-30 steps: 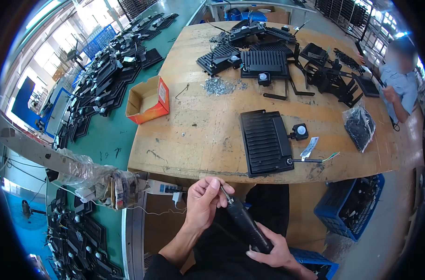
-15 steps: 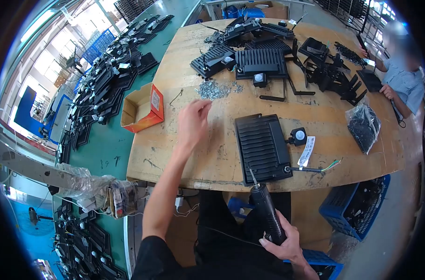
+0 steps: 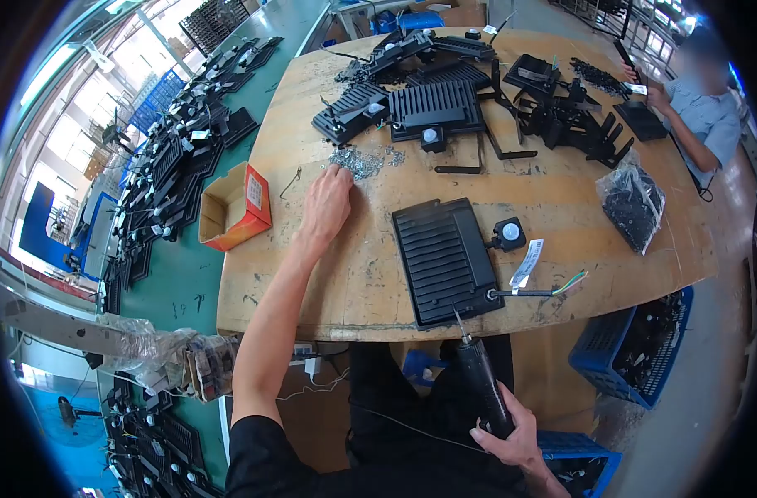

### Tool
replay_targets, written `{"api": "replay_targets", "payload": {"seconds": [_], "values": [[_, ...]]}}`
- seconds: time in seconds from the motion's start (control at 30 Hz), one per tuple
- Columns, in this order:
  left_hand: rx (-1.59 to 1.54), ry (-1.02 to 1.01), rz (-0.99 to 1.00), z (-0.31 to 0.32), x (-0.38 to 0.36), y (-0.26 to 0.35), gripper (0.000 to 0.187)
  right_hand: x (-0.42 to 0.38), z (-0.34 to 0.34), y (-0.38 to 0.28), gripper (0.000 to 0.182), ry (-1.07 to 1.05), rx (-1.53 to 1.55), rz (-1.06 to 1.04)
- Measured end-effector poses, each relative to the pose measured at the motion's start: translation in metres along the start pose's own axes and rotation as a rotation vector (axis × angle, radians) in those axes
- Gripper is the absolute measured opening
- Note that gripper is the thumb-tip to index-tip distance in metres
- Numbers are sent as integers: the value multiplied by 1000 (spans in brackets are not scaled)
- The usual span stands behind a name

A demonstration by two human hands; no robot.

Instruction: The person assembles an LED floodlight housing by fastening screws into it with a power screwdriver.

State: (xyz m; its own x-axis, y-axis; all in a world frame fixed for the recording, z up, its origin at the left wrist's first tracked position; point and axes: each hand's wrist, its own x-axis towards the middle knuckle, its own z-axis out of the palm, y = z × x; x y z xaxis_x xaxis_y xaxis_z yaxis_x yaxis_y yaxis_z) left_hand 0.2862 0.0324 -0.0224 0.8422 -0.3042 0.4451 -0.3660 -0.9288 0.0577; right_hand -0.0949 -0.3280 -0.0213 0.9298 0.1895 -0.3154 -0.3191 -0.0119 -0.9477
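My left hand [image 3: 326, 201] rests on the table at the near edge of a pile of small silvery screws [image 3: 362, 163]. Its fingers are curled together at the tips, and whatever they pinch is hidden. Wrapped in my right hand [image 3: 518, 433] is a black electric screwdriver [image 3: 483, 383], its bit pointing up at the near edge of a floodlight [image 3: 439, 261]. That floodlight lies with its black ribbed back upward. A motion sensor [image 3: 509, 234] sticks out at its right, along with a short cable and a white label [image 3: 528, 264].
An open orange box [image 3: 260, 217] stands left of my hand. More floodlights [image 3: 436, 108] and black brackets [image 3: 565, 129] are heaped farther back. A bag of black parts [image 3: 633, 207] lies at right, near a co-worker [image 3: 702, 116]. Blue crates [image 3: 636, 344] sit below the table's edge.
My left hand has come down to the screw pile, its fingertips now at the screws. The right hand still holds the screwdriver near the floodlight. The whole view has shifted slightly.
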Motion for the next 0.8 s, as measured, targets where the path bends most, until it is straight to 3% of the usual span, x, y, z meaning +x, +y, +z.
{"api": "replay_targets", "payload": {"seconds": [0.1, 0.17, 0.3, 0.43, 0.5, 0.57, 0.7, 0.77, 0.8], "values": [[-129, -94, 25, -18, -15, 3, 14, -9, -3, 13, 90, 7, -74, -115], [-334, 7, -164, -23, -21, 1, 16, -14, -3, 17, 90, 12, -52, -91], [-273, 45, -153, -20, -29, -3, 18, -21, -2, 16, 91, 43, 22, 52], [-227, 83, 2, -17, -29, 5, 16, -14, 0, 11, 90, 56, 37, 38], [-83, 14, 93, -10, -30, 8, 16, -10, -4, 11, 89, 18, -166, -190], [-20, 7, 133, -12, -29, 16, 18, -14, -6, 1, 89, 72, -153, -142], [194, -112, 105, -14, -24, 19, 20, -25, -6, 2, 85, 28, -42, -7], [118, -87, 50, -19, -21, 26, 16, -29, -6, 8, 86, 75, 33, 12], [-64, -8, -71, -21, -18, 38, 15, -31, -7, 13, 87, 82, 41, 30]]}}
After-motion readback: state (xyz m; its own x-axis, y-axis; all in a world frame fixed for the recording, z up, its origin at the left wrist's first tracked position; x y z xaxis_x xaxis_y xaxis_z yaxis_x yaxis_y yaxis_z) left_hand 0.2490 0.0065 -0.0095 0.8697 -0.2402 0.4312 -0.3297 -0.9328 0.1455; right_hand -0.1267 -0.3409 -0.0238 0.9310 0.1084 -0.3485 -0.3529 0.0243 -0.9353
